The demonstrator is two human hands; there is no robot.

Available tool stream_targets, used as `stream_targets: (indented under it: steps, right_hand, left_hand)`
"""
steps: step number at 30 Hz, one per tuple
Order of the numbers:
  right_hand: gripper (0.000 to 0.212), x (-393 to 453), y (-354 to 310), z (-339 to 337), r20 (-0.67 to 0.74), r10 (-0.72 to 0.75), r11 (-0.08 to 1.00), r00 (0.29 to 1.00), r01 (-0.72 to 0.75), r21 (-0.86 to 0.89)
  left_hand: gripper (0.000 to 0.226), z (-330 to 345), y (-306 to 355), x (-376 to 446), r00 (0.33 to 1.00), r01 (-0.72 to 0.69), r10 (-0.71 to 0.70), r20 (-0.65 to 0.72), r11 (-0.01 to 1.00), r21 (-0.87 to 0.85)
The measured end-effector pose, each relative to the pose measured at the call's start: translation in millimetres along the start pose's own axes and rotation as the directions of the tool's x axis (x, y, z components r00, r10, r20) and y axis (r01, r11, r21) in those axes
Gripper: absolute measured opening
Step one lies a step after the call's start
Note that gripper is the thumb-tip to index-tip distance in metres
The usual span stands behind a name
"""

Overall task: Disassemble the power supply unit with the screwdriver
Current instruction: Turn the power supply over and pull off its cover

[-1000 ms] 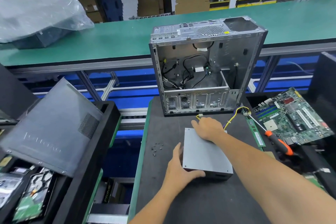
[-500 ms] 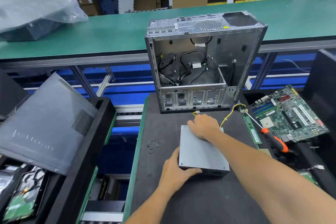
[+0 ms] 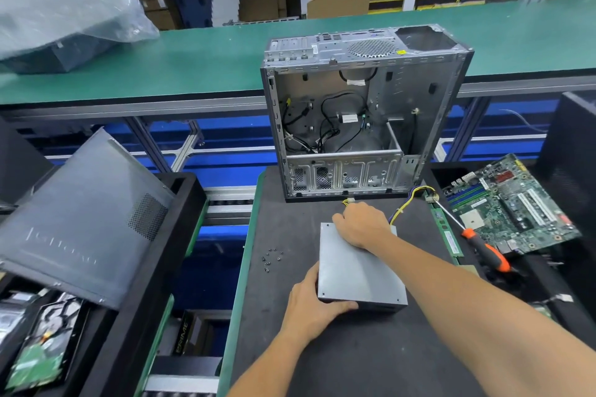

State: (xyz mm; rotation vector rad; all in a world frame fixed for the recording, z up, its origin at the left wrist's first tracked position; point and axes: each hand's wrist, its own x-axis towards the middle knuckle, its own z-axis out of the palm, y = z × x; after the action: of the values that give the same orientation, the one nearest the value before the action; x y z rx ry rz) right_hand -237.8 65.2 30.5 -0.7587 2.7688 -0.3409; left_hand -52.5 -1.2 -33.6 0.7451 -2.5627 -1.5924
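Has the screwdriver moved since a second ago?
No. The screwdriver lies untouched, its tip by the circuit board's near corner as before; only the camera shifted.

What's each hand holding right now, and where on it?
Both hold the power supply unit: left hand grips its near-left corner, right hand rests on the far edge; whether it grips there can't be told.

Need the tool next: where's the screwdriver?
Head view, right side: the screwdriver lies untouched between the circuit board and the power supply.

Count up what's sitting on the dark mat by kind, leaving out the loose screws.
Power supply unit: 1
Computer case: 1
Screwdriver: 1
Memory stick: 1
Total: 4
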Motion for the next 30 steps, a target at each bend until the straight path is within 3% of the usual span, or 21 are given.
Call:
stream_targets:
  steps: [12, 17, 22, 25, 27, 28, 30]
  right_hand:
    - [0.040, -4, 1, -4, 0.010, 0.031, 0.997, 0.999, -0.032, 0.068]
    - [0.028, -7, 17, -16, 0.011, 0.008, 0.988, 1.000, -0.010, 0.151]
    - [0.025, -24, 56, -37, -0.174, 0.269, 0.938, 0.947, -0.217, 0.270]
    - [0.028, -35, 68, -37, 0.033, 0.411, 0.844, 0.911, -0.394, 0.364]
    - [0.046, -44, 61, -35, 0.317, 0.421, 0.651, 0.850, -0.527, 0.546]
    - [0.056, -48, 56, -37, 0.424, 0.381, 0.568, 0.822, -0.570, 0.594]
    - [0.067, -53, 47, -41, 0.499, 0.296, 0.532, 0.814, -0.575, 0.622]
  left_hand:
    - [0.075, 6, -4, -1, 0.997, -0.075, 0.075, 0.009, 0.997, -0.026]
    - [0.066, 7, -6, 3, 0.998, -0.056, 0.056, 0.008, 0.998, -0.010]
    - [0.064, -11, 6, 7, 0.993, -0.010, 0.009, 0.119, 1.000, 0.006]
    - [0.072, -34, 18, 21, 0.928, 0.136, -0.120, 0.353, 0.991, -0.020]
    - [0.062, -43, 29, 33, 0.852, 0.288, -0.188, 0.489, 0.948, -0.136]
    - [0.061, -44, 35, 39, 0.843, 0.357, -0.216, 0.493, 0.910, -0.212]
    - [0.067, -41, 47, 50, 0.843, 0.433, -0.291, 0.453, 0.866, -0.250]
